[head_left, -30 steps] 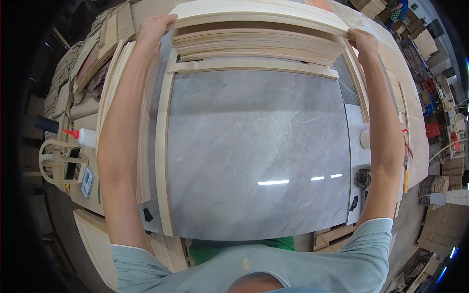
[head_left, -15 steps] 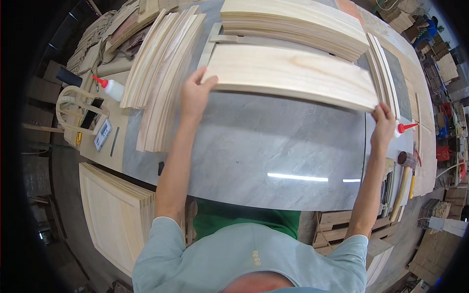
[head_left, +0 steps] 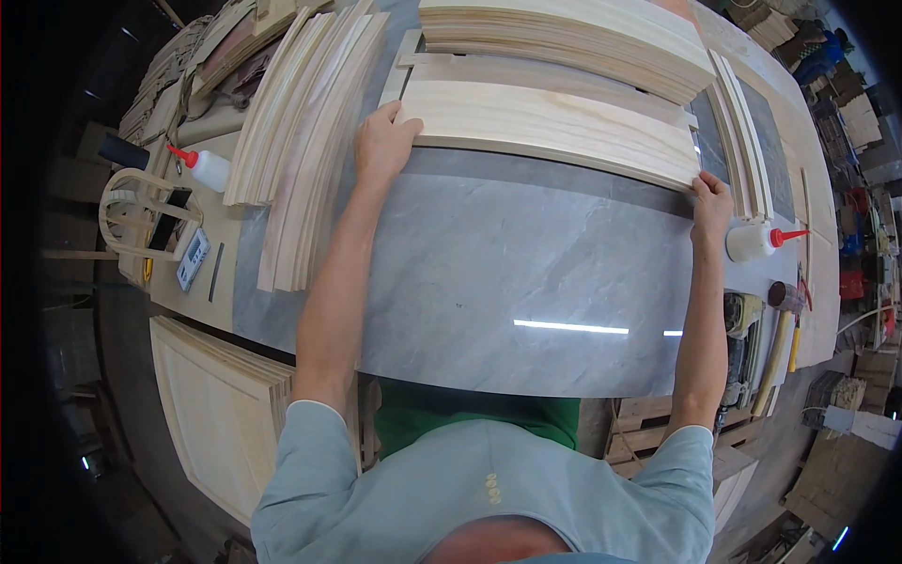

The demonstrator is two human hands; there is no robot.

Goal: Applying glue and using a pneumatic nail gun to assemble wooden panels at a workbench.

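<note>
A pale wooden board [head_left: 554,127] lies across the grey table, gripped by its two ends. My left hand [head_left: 385,141] is closed on the left end, thumb on top. The right end is pinched by my right hand [head_left: 711,199]. Just beyond this board shows another wooden piece [head_left: 554,75], partly covered, with a narrow wooden strip [head_left: 398,80] crossing its left end. Behind that rises a stack of wide boards [head_left: 564,42]. Left of my left hand lie rows of long wooden strips [head_left: 315,179].
White glue bottles with red tips stand left [head_left: 209,171] and right [head_left: 752,242]. A digital device [head_left: 193,260] lies on the left board. At right are long strips [head_left: 742,141] and a mallet [head_left: 780,320]. Framed panels [head_left: 221,399] lean below the table's left edge.
The board has shifted left and away from me, settling closer to the piece behind it. My right hand moved left with it, uncovering the right glue bottle.
</note>
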